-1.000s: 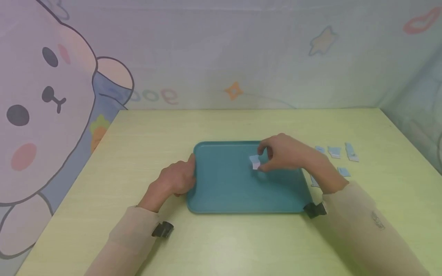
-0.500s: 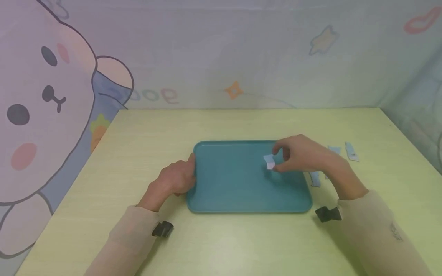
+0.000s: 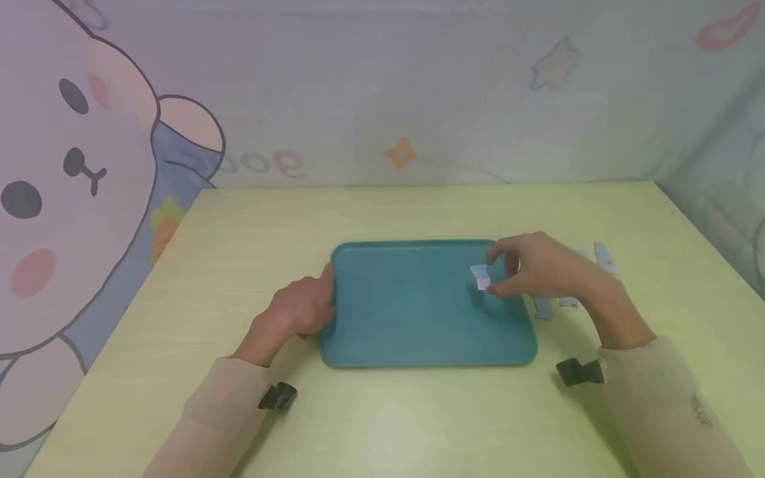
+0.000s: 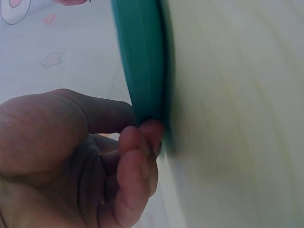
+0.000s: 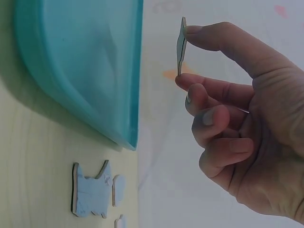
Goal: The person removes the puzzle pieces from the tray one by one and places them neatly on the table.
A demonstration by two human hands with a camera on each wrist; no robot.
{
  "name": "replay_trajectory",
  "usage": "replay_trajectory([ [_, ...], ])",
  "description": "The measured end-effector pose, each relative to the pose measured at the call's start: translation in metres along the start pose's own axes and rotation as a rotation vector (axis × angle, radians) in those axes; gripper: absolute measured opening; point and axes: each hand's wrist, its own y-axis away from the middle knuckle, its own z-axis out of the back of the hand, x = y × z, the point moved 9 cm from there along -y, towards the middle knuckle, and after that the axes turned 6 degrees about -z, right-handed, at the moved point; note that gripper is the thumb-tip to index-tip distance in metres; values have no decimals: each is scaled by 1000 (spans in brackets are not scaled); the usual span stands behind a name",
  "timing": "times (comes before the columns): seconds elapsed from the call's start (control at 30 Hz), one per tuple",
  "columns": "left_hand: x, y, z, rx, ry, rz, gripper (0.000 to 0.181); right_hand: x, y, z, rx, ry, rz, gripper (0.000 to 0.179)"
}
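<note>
A teal tray (image 3: 406,312) lies on the pale wooden table. My left hand (image 3: 299,307) grips its left edge; in the left wrist view the thumb and fingertips pinch the tray's rim (image 4: 142,61). Over the right part of the tray, my right hand (image 3: 540,267) holds up a small light-blue and white puzzle piece (image 3: 481,277). The right wrist view shows this thin piece (image 5: 181,47) almost edge-on, pinched at its ends between thumb and index finger, apart from the tray. The other fingers of that hand are curled.
Several loose puzzle pieces lie right of the tray, among them a blue-grey one (image 3: 542,308) beside its edge and a long one (image 3: 605,256) farther back. My right forearm hides part of that group. A printed curtain (image 3: 358,86) hangs behind the table.
My right hand has moved right across the tray with the puzzle piece still pinched. My left hand keeps its grip on the tray edge. The head view has shifted slightly.
</note>
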Motion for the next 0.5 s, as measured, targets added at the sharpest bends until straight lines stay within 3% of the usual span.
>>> replay_trajectory([
  [0.5,-1,0,0,-8,6,-12,71,-46,20,30,9,1,-140,50],
])
